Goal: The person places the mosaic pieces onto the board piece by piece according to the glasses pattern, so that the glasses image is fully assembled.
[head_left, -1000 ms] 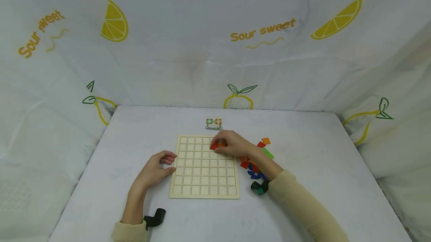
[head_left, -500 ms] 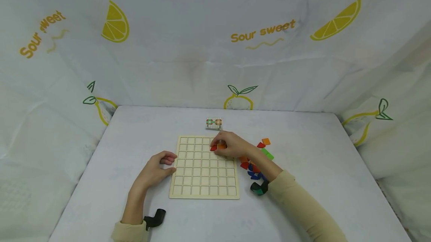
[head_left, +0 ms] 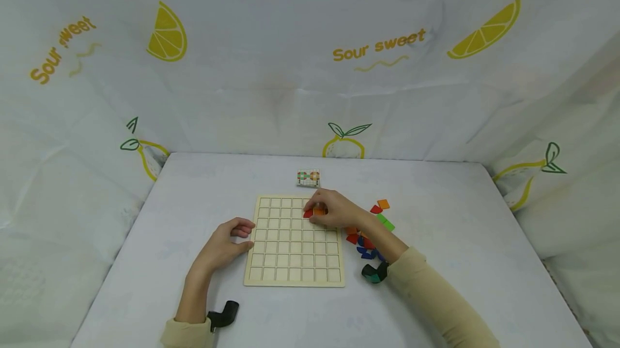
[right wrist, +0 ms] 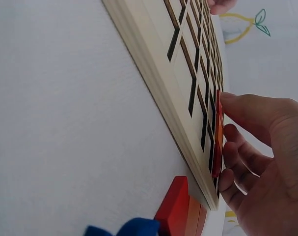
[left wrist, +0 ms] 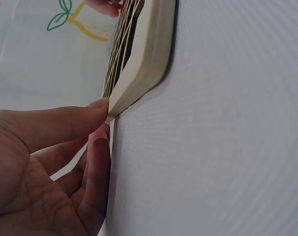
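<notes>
The pale gridded board (head_left: 295, 247) lies on the table. My left hand (head_left: 224, 243) touches its left edge, thumb and fingers apart; in the left wrist view, the thumb of the left hand (left wrist: 45, 162) meets a corner of the board (left wrist: 139, 64). Over the board's upper right, my right hand (head_left: 336, 209) has thumb and fingertips around a red piece (head_left: 308, 213), beside an orange piece (head_left: 319, 211). Seen from the right wrist, these fingers of the right hand (right wrist: 261, 152) are at a row of red (right wrist: 216, 164) and orange (right wrist: 219, 130) pieces on the grid.
Right of the board lie several loose pieces: orange (head_left: 383, 204), red (head_left: 376, 209), green (head_left: 385, 222) and blue (head_left: 368, 255), some partly behind the right forearm. A small patterned card (head_left: 308, 177) stands behind the board. Black wrist cameras show near both sleeves.
The right hand's fingers have shifted very slightly, and more of the orange piece shows beside the red one. The left hand and the board have stayed in place.
</notes>
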Motion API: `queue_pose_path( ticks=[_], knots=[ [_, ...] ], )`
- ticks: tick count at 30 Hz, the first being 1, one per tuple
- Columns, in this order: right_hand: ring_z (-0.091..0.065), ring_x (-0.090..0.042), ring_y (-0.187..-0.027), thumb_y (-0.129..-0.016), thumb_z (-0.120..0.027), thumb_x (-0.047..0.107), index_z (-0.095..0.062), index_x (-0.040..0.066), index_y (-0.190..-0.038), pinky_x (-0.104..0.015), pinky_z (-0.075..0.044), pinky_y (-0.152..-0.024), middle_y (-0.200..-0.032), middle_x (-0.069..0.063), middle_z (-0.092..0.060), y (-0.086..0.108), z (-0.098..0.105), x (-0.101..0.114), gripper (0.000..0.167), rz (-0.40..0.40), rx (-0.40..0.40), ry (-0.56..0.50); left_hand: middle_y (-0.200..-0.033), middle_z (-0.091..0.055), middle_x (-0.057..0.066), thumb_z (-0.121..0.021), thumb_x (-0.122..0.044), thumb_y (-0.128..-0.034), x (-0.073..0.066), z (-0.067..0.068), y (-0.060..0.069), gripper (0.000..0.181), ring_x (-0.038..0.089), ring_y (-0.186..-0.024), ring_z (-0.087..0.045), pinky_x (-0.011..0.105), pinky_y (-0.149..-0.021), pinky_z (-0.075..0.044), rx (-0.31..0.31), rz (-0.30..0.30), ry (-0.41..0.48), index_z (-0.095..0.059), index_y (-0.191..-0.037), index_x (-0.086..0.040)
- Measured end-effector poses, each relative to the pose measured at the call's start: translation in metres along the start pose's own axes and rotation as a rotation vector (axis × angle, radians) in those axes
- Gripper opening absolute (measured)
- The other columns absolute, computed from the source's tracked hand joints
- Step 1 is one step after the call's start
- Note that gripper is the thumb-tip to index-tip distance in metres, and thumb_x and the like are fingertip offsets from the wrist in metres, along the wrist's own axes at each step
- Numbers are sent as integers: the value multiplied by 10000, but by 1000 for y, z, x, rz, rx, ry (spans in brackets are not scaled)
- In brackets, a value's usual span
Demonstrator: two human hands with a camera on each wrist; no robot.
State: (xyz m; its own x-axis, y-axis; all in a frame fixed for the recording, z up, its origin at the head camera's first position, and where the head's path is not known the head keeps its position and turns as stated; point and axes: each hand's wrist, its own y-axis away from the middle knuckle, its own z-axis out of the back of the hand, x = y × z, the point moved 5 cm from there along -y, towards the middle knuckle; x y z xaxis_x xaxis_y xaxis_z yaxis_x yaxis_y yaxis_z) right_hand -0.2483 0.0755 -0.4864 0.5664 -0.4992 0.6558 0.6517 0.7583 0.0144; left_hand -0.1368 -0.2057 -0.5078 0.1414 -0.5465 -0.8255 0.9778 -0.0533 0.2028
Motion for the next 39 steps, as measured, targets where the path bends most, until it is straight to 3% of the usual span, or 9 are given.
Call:
queue_pose_path(
  ticks=[6,11,23,30,39],
  knots=[
    [-606,-203,-960,-991,-795,189,-796,93,-1224,-293,-531,-872,-1177,-78,-732,6,4,0,252,6,-33,-34,-1230,-716,132,-806,-18,-922,0,0,0,386,249,-1142,-674,370,-972,-536,1,5,0,-699,-1292,-43],
    [-650,-213,-1034,-975,-808,164,-792,100,-1227,-344,-564,-934,-1205,-62,-747,15,12,-6,260,-43,-70,-70,-1224,-715,140,-806,-8,-918,-1,1,0,387,254,-1137,-675,398,-986,-537,4,-3,5,-698,-1289,-30],
    [-661,-254,-1051,-963,-812,149,-782,78,-1216,-245,-533,-809,-1192,-81,-776,50,36,-27,265,-94,-152,-98,-1222,-716,141,-808,-8,-913,0,1,0,390,253,-1134,-678,407,-986,-539,5,-4,9,-698,-1287,-27],
    [-641,-246,-1092,-958,-821,178,-783,118,-1227,-238,-530,-831,-1196,-49,-778,69,47,-41,278,-178,-174,-81,-1224,-714,141,-808,-7,-915,0,0,0,384,255,-1136,-676,413,-992,-537,7,-9,11,-700,-1283,-30],
    [-644,-292,-1120,-959,-825,171,-772,64,-1253,-266,-560,-880,-1218,-115,-778,94,64,-61,317,-238,-203,-80,-1221,-716,115,-800,-13,-921,2,-1,-3,388,236,-1137,-670,365,-974,-528,-8,22,-10,-701,-1295,-52]
  ],
)
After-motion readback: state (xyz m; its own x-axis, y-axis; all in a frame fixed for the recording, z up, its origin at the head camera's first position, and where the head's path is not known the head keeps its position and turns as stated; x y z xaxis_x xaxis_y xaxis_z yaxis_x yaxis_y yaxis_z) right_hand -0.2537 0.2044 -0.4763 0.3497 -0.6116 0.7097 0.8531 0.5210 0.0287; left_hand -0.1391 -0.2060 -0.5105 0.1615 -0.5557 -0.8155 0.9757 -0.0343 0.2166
